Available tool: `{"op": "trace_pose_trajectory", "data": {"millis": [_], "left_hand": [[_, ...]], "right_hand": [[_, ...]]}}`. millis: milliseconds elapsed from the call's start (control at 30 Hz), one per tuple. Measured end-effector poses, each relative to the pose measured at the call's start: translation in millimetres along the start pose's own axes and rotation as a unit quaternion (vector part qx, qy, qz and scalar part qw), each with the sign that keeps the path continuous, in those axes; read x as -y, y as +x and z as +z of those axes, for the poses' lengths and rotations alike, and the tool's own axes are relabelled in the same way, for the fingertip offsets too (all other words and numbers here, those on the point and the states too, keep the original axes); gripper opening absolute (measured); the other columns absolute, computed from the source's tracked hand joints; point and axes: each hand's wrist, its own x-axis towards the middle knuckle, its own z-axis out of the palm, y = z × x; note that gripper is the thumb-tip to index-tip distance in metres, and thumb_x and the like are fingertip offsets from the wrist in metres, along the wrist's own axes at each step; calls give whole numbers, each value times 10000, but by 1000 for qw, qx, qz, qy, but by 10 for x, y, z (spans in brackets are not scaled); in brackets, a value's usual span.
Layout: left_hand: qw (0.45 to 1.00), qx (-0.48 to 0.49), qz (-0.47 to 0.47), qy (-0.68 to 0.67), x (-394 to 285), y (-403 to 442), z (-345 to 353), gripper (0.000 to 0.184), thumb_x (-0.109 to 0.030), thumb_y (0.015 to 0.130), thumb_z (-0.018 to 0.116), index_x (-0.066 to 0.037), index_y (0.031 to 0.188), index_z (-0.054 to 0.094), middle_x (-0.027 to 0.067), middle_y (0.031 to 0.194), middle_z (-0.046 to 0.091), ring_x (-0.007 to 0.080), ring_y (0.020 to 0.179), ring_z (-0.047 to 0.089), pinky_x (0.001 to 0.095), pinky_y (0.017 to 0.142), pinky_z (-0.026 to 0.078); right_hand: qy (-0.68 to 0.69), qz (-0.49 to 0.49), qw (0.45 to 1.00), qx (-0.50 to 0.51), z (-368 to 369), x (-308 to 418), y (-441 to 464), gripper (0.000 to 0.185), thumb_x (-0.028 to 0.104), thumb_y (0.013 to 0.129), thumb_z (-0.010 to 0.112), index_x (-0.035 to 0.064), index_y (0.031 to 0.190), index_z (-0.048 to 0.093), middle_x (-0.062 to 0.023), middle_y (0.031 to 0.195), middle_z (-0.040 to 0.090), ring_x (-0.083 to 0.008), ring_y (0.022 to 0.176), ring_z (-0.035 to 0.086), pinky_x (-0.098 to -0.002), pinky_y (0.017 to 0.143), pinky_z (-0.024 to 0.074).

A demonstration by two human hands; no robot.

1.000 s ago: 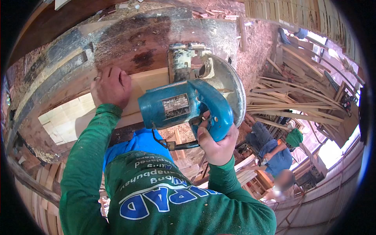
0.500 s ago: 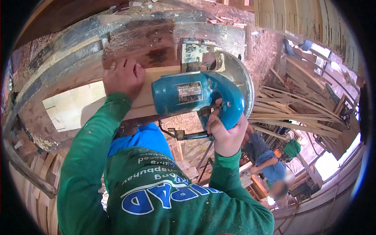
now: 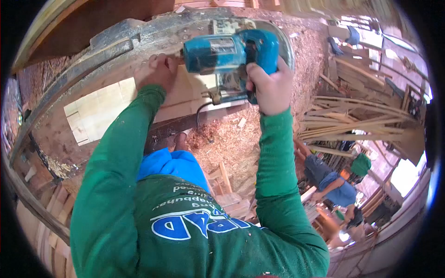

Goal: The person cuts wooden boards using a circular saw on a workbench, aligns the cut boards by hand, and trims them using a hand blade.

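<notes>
My right hand is wrapped around the rear handle of a teal circular saw, whose round blade guard faces right. The saw lies over the right end of a pale wooden board on the workbench. My left hand presses on this board left of the saw motor, its fingers curled at the far edge. The saw's blade and part of the board are hidden beneath the motor and base. A black power cord hangs from the saw on my side.
A dark, worn workbench runs along the far side. Wood shavings cover the floor. Long wooden strips are piled at right. Another person in blue is bent over at lower right. Stacked boards lie at lower left.
My right hand and the saw have moved away from my body, across the board. More of the board and floor now show on my side. The left hand remains on the board.
</notes>
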Motion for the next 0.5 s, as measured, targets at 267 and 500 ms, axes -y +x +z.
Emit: {"op": "trace_pose_trajectory", "data": {"millis": [267, 500], "left_hand": [[994, 84, -30, 55, -76, 233, -131, 458, -428, 969, 430, -82, 1055, 717, 193, 1134, 721, 400, 1063, 684, 523, 956, 511], [967, 55, 236, 78, -239, 41, -146, 604, -559, 899, 641, -183, 1369, 595, 175, 1451, 535, 387, 1271, 577, 567, 1085, 414]], "right_hand": [[-125, -37, 986, -105, -512, -286, -1344, 269, 87, 784, 699, 3, 1039, 701, 29, 732, 605, -70, 639, 524, -269, 590, 445], [-63, 195, 963, -173, -1087, -1254, -3172, 388, 80, 758, 696, 15, 1139, 724, -51, 836, 683, -125, 719, 587, -314, 694, 507]]}}
